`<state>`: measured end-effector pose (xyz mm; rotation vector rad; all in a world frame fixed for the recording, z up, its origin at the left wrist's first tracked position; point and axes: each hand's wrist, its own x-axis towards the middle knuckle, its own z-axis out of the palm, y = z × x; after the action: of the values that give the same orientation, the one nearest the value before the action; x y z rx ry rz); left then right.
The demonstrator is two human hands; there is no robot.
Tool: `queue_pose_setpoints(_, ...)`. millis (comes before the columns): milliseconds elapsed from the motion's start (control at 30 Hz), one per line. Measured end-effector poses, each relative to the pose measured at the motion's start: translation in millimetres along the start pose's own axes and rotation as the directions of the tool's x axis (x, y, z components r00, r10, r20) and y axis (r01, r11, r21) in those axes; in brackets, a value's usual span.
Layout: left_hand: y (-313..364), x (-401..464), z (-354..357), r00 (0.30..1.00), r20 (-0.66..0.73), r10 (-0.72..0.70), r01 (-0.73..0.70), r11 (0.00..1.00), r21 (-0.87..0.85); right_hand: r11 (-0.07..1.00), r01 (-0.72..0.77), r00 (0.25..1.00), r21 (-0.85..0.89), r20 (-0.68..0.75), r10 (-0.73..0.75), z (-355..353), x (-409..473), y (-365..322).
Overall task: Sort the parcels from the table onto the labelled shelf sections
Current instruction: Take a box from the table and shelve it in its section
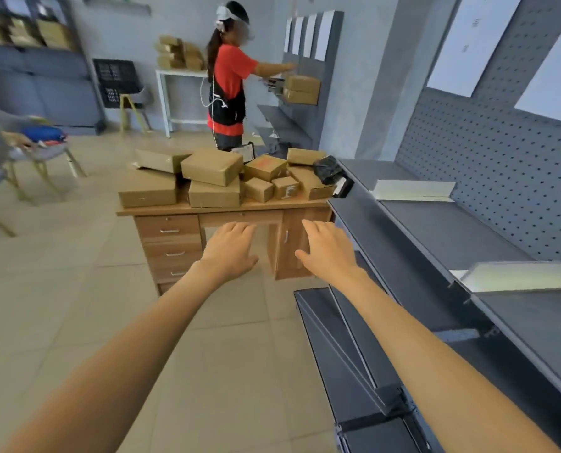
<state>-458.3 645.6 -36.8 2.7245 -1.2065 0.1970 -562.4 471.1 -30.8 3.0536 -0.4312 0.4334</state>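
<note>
- Parcels (212,171) sit heaped on the wooden desk (220,209), ahead of me and well apart from both hands; brown cardboard boxes, mostly taped, plus one black plastic bag (328,169) at the desk's shelf-side end.
- I judge the boxes stiff and light to moderate. Best hold: palms on opposite side faces. Tape may be slick. The bag looks soft; pinch it.
- Left hand (228,250) and right hand (328,248) reach toward the desk, fingers (240,227) straight and spread, holding nothing.
- Top boxes lie tilted on others; I'd lift those first, or the stack may slide off the desk's front edge.
- Grey shelf (452,230) runs from the desk's right end back along my right; its tiers are bare, with white dividers (413,190).
- Open tiled floor (60,305) left of the desk; second person (228,76) works beyond it.
</note>
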Motion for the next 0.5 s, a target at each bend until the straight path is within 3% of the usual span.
queue_pose_setpoints(500, -43.2, 156.7, 45.1, 0.995, -0.020, -0.102, 0.103, 0.993, 0.057, 0.988, 0.149, 0.988, 0.024, 0.039, -0.150, 73.1, 167.9, 42.4)
